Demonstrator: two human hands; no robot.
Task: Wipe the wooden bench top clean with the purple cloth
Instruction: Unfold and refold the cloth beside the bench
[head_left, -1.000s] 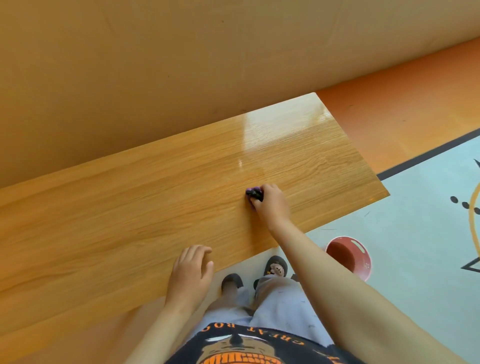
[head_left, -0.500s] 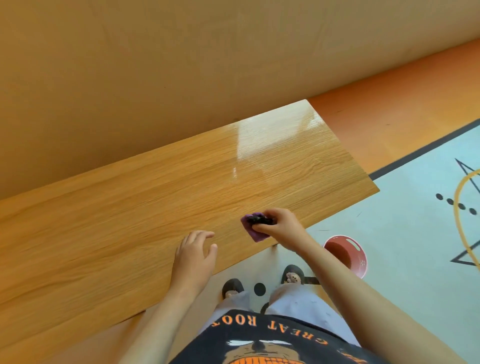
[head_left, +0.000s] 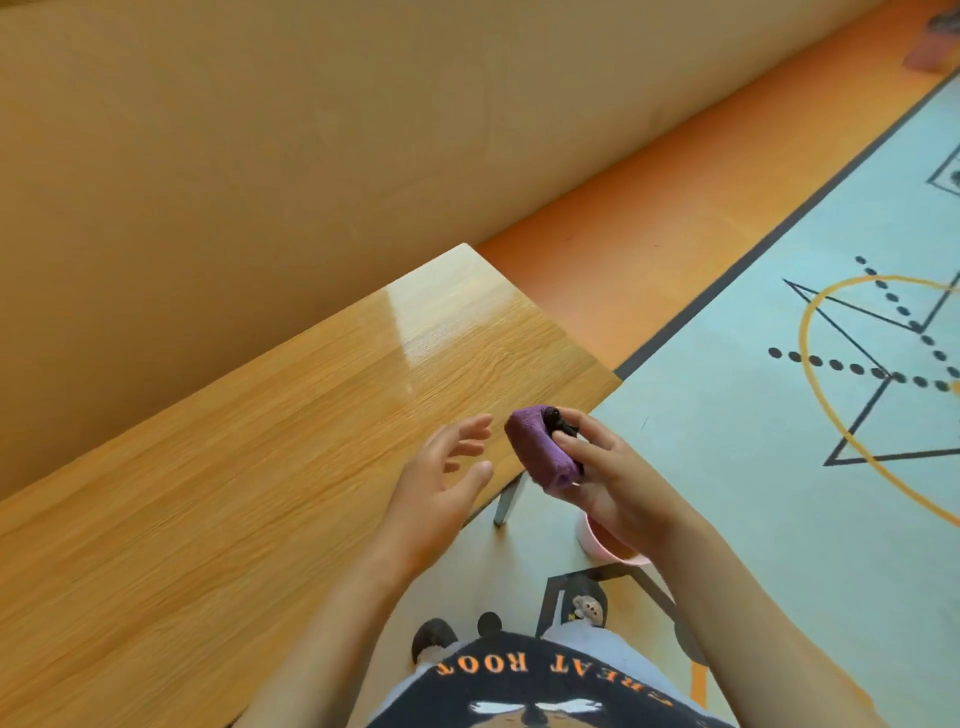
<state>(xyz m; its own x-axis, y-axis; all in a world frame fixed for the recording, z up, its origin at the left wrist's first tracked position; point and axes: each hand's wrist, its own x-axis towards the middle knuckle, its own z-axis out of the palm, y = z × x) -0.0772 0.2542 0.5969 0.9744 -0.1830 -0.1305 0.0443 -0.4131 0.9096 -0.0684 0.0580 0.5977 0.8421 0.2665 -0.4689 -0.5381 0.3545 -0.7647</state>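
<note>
Bench (head_left: 234, 467): glossy wood-grain top, set against a tan wall; a pale glare patch lies near its 1 o'clock corner.
Purple cloth (head_left: 540, 452): bunched into a wad, held off the bench surface just past its near edge, with a small dark item pinched against it.
Right hand (head_left: 618, 483): fingers closed around the purple cloth.
Left hand (head_left: 441, 483): fingers spread apart, empty, at 9 o'clock of the cloth, close beside it, over the bench edge.
Pink bowl (head_left: 602, 545): on the floor, mostly hidden under the right hand.
</note>
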